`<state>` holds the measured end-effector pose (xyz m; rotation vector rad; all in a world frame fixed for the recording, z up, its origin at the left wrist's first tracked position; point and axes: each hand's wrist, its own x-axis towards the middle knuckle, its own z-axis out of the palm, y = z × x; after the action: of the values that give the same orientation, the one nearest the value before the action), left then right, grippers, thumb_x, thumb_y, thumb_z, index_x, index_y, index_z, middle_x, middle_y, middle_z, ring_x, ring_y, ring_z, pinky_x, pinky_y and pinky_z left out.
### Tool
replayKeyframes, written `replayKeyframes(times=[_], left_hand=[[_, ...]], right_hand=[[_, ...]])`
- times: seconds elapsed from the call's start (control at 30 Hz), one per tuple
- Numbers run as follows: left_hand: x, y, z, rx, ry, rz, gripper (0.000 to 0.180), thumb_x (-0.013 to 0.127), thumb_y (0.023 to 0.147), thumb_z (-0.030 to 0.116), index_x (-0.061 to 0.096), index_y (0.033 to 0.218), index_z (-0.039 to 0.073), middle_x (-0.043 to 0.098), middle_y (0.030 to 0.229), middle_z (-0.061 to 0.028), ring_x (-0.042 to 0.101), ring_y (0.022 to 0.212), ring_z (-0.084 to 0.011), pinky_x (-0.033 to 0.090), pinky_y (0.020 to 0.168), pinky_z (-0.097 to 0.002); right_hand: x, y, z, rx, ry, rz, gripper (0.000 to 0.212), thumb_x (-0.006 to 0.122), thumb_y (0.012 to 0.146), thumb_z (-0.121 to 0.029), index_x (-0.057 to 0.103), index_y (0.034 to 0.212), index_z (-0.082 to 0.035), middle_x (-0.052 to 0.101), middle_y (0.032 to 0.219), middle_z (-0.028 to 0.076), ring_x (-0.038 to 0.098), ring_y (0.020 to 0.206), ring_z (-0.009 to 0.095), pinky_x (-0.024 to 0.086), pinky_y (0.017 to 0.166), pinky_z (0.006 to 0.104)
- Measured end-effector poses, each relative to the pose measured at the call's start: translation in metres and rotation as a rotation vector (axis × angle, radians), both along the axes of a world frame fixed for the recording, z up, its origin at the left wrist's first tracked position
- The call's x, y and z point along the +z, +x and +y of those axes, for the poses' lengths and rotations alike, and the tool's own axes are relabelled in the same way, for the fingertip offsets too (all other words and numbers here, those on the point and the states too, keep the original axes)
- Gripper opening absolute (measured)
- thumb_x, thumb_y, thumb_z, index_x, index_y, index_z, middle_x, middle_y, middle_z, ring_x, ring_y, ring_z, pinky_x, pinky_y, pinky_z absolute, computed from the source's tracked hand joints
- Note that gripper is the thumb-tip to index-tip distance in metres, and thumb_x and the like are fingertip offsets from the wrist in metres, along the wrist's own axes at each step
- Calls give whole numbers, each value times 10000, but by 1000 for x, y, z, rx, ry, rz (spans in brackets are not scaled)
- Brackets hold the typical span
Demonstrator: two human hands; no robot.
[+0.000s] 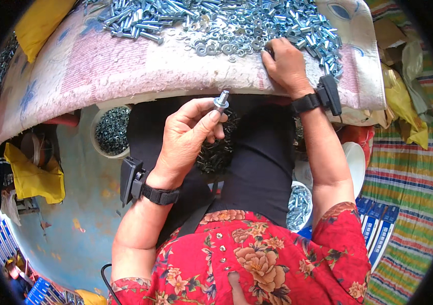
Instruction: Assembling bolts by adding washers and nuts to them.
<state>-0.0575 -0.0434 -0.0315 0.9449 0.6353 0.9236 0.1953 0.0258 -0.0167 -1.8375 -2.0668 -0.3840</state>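
Note:
My left hand [188, 127] is raised over my lap, its thumb and fingers closed around a short metal expansion bolt [221, 99]. The bolt points up, with a washer round it near its upper end. Up on the cloth-covered table, my right hand [288, 63] rests at the near edge of a pile of loose washers [226, 38]. Its fingers are curled down among the pieces; what they pinch, if anything, is hidden. Silvery bolts [140, 20] lie heaped at the far left, and metal sleeves [320, 38] are piled to the right of this hand.
The padded table cloth [99, 73] ends above my knees. A tub of small nuts [112, 132] stands on the floor at left, and a bucket of metal pieces [299, 206] beside my right leg. Dark metal parts [216, 152] sit between my legs. Yellow bags [36, 173] lie at the left.

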Motion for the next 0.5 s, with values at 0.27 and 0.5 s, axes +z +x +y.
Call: replayKeyframes(times=[0.27, 0.5], left_hand=[[9, 1, -7, -50, 24, 55, 195, 556, 862, 129, 575, 1015, 11, 620, 822, -31, 532, 627, -57, 399, 533, -181], [16, 2, -12, -118, 74, 89, 207, 578, 853, 157, 579, 1001, 11, 619, 799, -16, 536, 633, -43, 397, 538, -166]], right_hand=[[58, -57, -70, 624, -299, 653, 163, 593, 752, -46, 558, 908, -14, 545, 790, 90, 550, 722, 194, 435, 644, 283], [61, -57, -80, 697, -274, 605, 183, 600, 726, -29, 546, 900, -13, 562, 830, 122, 566, 794, 291, 441, 689, 341]])
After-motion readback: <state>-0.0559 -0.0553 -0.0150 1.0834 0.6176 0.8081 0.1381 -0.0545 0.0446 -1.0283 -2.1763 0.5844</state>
